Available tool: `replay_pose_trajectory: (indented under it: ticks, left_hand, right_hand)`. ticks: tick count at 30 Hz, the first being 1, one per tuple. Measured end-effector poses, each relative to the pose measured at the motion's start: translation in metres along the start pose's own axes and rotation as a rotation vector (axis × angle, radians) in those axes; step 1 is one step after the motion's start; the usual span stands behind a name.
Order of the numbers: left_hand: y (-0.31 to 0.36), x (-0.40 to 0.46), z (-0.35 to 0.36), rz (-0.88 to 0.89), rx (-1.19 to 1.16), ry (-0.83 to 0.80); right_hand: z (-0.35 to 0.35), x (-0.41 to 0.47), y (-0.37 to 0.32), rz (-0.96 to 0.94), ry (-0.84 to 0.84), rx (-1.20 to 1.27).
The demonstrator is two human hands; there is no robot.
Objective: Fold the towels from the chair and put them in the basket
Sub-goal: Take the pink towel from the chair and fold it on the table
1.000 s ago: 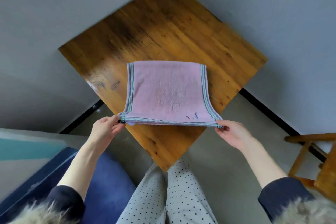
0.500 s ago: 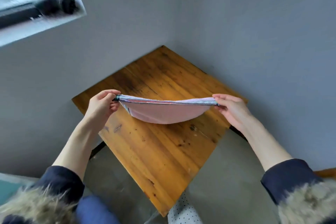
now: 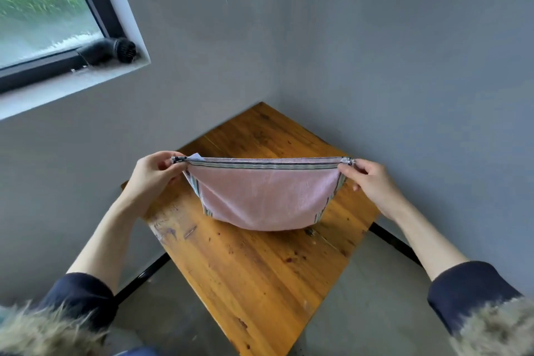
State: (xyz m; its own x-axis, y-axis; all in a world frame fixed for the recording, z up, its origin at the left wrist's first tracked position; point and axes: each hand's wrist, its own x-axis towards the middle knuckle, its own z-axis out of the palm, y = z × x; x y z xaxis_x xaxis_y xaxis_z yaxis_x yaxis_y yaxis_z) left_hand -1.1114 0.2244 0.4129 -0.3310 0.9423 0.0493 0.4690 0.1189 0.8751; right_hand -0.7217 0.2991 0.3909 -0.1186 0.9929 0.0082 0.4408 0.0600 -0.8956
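Pinching towel point(image 3: 264, 196) corners — left hand point(image 3: 153, 176), right hand point(image 3: 372, 185) — fingers curled.

Grey walls point(image 3: 375, 52) meet in corner behind wooden worktop point(image 3: 260, 269). Black-framed window point(image 3: 43, 9) upper left, daylight, greenery outside. Grey floor point(image 3: 361, 312), black skirting point(image 3: 396, 243).

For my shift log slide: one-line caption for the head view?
Left hand and right hand pinch a doubled pink towel by its top corners above the wooden table.
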Motion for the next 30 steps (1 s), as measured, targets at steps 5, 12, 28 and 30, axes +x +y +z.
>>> replay_pose_trajectory:
  ticks: [5, 12, 28, 30]
  left_hand:
    - [0.019, 0.019, -0.010, 0.011, 0.067, -0.004]
    - [0.032, 0.042, -0.008, -0.092, -0.289, -0.072]
    - [-0.031, -0.008, 0.012, -0.060, -0.234, -0.074]
    - [-0.058, -0.031, 0.024, -0.128, -0.173, -0.132]
  right_hand:
    - [-0.004, 0.018, -0.020, 0.040, -0.127, 0.483]
    - [-0.001, 0.047, -0.054, 0.034, 0.053, 0.505]
    - [0.010, 0.010, 0.016, 0.099, 0.019, 0.372]
    - [0.019, -0.011, 0.048, 0.160, -0.016, 0.237]
